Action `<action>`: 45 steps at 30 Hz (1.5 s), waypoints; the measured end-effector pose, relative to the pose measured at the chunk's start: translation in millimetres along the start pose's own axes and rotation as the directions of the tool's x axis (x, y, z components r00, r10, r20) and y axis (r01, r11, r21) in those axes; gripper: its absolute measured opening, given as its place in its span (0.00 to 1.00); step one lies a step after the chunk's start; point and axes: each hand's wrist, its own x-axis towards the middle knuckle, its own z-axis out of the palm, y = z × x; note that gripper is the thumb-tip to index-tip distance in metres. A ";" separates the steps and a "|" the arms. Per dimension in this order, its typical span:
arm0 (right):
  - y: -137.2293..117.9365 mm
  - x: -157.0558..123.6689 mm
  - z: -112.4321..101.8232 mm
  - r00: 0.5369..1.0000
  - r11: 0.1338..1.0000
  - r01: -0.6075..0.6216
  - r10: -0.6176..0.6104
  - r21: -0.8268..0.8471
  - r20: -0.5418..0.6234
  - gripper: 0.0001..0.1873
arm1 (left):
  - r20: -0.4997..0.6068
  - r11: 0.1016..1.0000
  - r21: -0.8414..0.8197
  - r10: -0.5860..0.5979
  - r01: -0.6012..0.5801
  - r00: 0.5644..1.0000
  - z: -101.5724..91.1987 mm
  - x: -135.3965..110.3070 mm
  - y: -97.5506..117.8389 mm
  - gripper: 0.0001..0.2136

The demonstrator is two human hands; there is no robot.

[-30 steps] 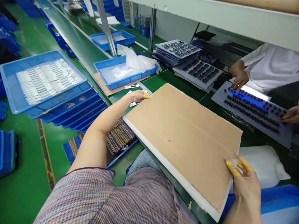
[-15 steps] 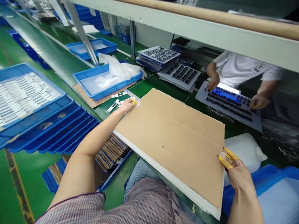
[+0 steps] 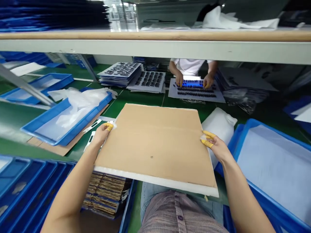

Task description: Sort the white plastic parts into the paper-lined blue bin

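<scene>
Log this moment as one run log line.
left hand: holds cardboard sheet | right hand: holds opposite edge | nearby: blue plastic tray

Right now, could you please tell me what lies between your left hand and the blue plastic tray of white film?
The head view shows narrow white strips lying on the green work surface between your left hand and the blue tray.

The left hand (image 3: pixel 100 135) and right hand (image 3: pixel 216 147), with yellow finger cots (image 3: pixel 211 143) on their fingertips, grip opposite side edges of a tan cardboard sheet (image 3: pixel 155 145) with a white foam backing (image 3: pixel 155 178). White plastic strips (image 3: pixel 91 126) lie on the green bench mat (image 3: pixel 131 99) just beside the left hand, near a blue tray (image 3: pixel 85 120) holding a white plastic bag (image 3: pixel 80 103). Across the bench, a co-worker's hands (image 3: pixel 208 81) rest on a grey board (image 3: pixel 196 98) of dark components.
</scene>
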 end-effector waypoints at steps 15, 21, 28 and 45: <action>27.0 -23.7 -8.9 0.935 0.891 0.304 -0.346 -0.336 -0.073 0.36 | 0.396 0.556 0.584 0.441 -0.591 0.805 -18.4 -64.5 39.5 0.32; -3.0 -61.5 -5.2 0.774 0.577 0.633 -0.485 -0.516 0.407 0.44 | 0.852 0.233 0.292 0.378 -0.928 0.363 20.5 -138.9 49.3 0.44; -7.5 -107.0 1.7 0.636 0.474 0.755 -0.360 -0.454 0.682 0.52 | 0.910 0.205 0.256 0.277 -0.945 0.307 27.7 -163.5 37.1 0.52; 10.2 -123.4 13.7 0.631 0.370 0.775 -0.421 -0.512 0.652 0.37 | 0.887 0.321 0.295 0.258 -0.900 0.382 21.5 -156.5 23.2 0.39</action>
